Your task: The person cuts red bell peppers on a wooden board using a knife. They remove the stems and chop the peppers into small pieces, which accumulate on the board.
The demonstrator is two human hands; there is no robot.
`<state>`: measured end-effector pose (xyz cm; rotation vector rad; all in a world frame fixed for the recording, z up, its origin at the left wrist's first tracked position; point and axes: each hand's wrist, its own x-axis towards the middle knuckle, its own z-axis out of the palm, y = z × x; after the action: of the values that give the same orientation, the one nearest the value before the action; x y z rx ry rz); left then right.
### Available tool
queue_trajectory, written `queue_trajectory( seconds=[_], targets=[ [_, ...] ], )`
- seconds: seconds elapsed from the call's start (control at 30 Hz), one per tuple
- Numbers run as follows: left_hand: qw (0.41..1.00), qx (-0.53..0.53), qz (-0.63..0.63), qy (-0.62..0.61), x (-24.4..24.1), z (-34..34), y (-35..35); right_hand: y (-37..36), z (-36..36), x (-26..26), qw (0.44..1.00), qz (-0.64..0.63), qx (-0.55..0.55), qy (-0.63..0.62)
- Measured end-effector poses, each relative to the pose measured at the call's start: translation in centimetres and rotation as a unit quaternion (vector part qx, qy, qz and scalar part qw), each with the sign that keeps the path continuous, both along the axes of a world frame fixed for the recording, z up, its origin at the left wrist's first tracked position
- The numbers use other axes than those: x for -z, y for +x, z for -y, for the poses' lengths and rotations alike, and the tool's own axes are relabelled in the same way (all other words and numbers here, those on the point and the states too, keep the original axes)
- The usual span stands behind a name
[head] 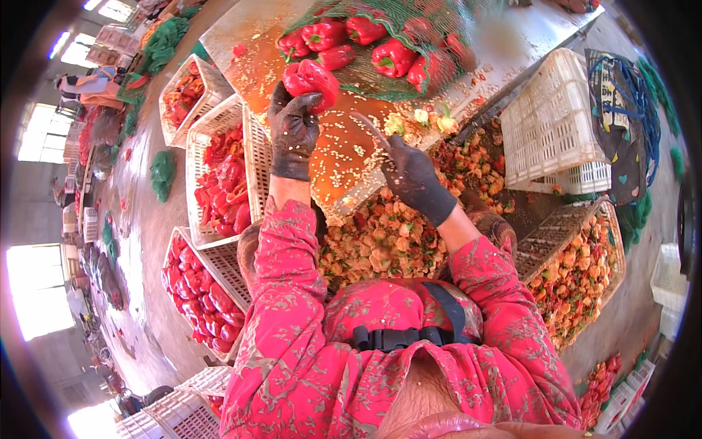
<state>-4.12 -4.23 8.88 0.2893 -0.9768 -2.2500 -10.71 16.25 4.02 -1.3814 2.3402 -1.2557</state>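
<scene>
My left hand (296, 129), in a dark glove, holds a red bell pepper (311, 85) over the near left part of the metal table (241, 24). In my gloved right hand (414, 173) is a thin curved blade, likely a knife (370, 127), pointing up and left, apart from the pepper. Beyond both hands, whole red peppers (394, 57) lie in and at the mouth of a green mesh bag (378, 90). A few pale pepper cores (447, 123) rest on the table by its near right edge. Seeds and orange-brown liquid cover the surface.
Below the table edge lies a heap of pepper cores (384, 241). White plastic crates with red pepper pieces (225, 186) stand at left. At right are a crate of cores (576, 274), a tipped white crate (554, 120) and a dark patterned bag (620, 126).
</scene>
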Motion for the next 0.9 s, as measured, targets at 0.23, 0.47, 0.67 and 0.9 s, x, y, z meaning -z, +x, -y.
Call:
queue_trajectory(
  seconds=[0.23,0.47,0.67,0.9],
  targets=[
    [0.99,0.133,0.021,-0.034,0.4,-5.6,1.5,-1.0,1.0,-3.2,0.927,0.286,-0.015,-0.244],
    [0.972,0.062,0.154,-0.166,1.8,-9.7,0.8,-1.7,0.6,-1.7,0.978,-0.063,0.048,-0.194],
    [0.97,0.105,0.106,-0.19,2.6,-9.1,3.0,-3.3,-0.6,-2.4,0.919,0.295,-0.005,-0.263],
    [0.947,0.09,0.182,-0.247,2.4,-8.2,3.1,-2.7,0.4,-1.9,0.818,0.477,0.001,-0.322]
  ],
)
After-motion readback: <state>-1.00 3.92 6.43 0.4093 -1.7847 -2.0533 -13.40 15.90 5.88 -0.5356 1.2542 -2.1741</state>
